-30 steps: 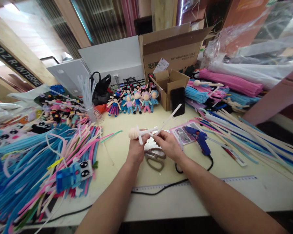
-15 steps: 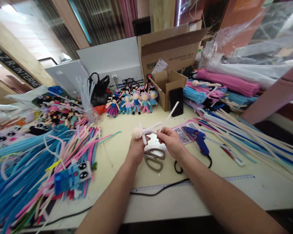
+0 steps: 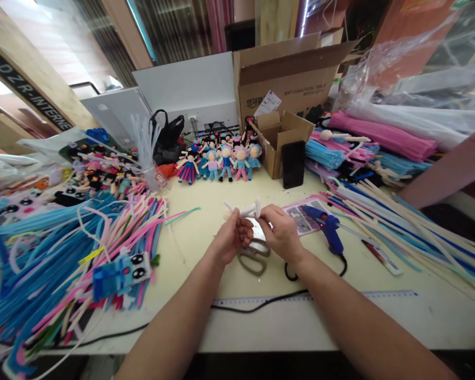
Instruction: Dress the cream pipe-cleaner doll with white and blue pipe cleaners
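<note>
A small doll of white pipe cleaner point(image 3: 247, 212) is held up between my hands over the table. My left hand point(image 3: 233, 237) grips it with thumb and fingertips, the other fingers loosely curled. The doll's cream head is largely hidden behind that hand. At the doll's right end, my right hand point(image 3: 280, 232) is closed in a pinch on the white pipe cleaner; its fingertips are partly hidden. Grey-handled scissors point(image 3: 254, 258) lie beneath both hands. To the right of my right hand rests a blue glue gun point(image 3: 330, 229) with a black cord.
Finished dolls point(image 3: 225, 161) stand at the back beside an open small carton point(image 3: 273, 153) and a black phone point(image 3: 293, 164). Loose pipe cleaners point(image 3: 63, 253) pile up at left, with more strips point(image 3: 399, 227) at right. A ruler point(image 3: 364, 294) lies near the front edge.
The doll has turned, so its cream head has gone mostly behind my left hand. The long white strip that stuck up by my right hand no longer shows. The view shifted slightly.
</note>
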`<state>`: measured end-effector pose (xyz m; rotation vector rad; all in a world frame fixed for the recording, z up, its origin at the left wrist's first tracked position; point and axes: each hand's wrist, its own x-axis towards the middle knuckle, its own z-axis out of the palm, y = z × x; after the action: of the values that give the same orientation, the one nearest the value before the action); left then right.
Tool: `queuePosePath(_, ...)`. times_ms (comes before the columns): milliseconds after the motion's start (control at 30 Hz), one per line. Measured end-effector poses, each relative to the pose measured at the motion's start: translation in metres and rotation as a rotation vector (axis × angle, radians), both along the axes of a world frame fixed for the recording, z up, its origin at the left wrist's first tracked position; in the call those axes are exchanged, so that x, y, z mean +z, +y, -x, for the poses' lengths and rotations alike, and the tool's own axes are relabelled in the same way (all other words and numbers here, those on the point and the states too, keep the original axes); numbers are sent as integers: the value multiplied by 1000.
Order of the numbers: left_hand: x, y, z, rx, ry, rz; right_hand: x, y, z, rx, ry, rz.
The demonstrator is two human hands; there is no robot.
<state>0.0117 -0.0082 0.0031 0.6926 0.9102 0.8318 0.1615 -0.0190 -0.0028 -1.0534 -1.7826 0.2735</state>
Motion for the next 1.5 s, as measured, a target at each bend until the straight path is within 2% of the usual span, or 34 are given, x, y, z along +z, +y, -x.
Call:
queuePosePath(167,0,3,6,-44,-119,128,-4,0,3,56,-55,4)
queuePosePath(333,-1,5,12,-60,-211,152,-4,1,5,85,-18,22)
queuePosePath(533,-5,8,17,-58,-206,174,-5,1,4,93,-11,4)
queuePosePath(667,-4,7,17,-79,-157,67,-5,1,4,93,-2,12)
queuePosePath(900,2,3,14,-38,-83,-120,-1,1,3,111,13,29)
queuePosePath(1133,4,3,16,-62,33,-305,-2,2,2,89,32,116)
queuePosePath(1333,5,4,16,-23,208,-490,-8,4,4,105,176,315)
queuePosePath(1500,4,4,15,-1,198,-489,-4,6,8,142,415,561)
